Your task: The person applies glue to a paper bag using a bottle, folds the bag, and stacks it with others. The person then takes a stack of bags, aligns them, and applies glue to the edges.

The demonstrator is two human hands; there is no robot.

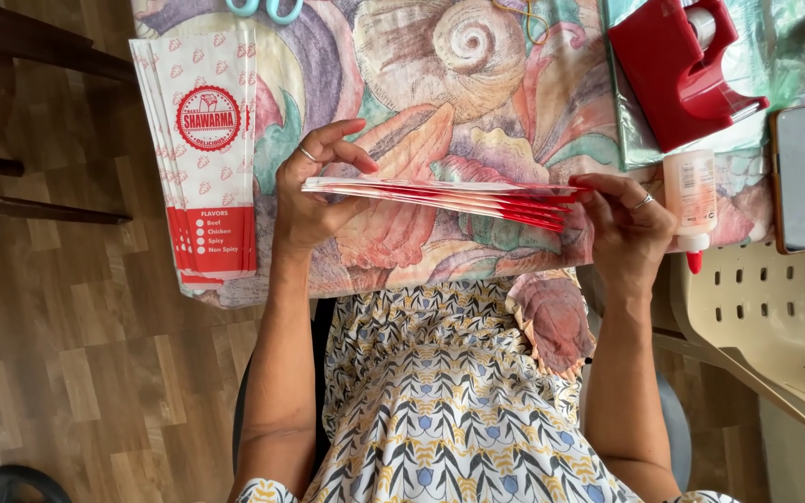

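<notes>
Several finished paper bags (205,154) lay fanned at ten o'clock on the shell-patterned tablecloth (440,102), within easy reach. My left hand (314,200) pinched one end of a thin stack of red-and-white bags (440,196), thumb on top, while my right hand (621,228) closed on the other end, keeping the edges level and squared above the cloth. At two o'clock sat a red tape dispenser (677,70); a glue bottle (689,200) lay beside my right hand.

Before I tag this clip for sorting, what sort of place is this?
Probably a home packing table: patterned tablecloth, a stack of red-and-white paper bags, a red tape dispenser and a glue bottle.
</notes>
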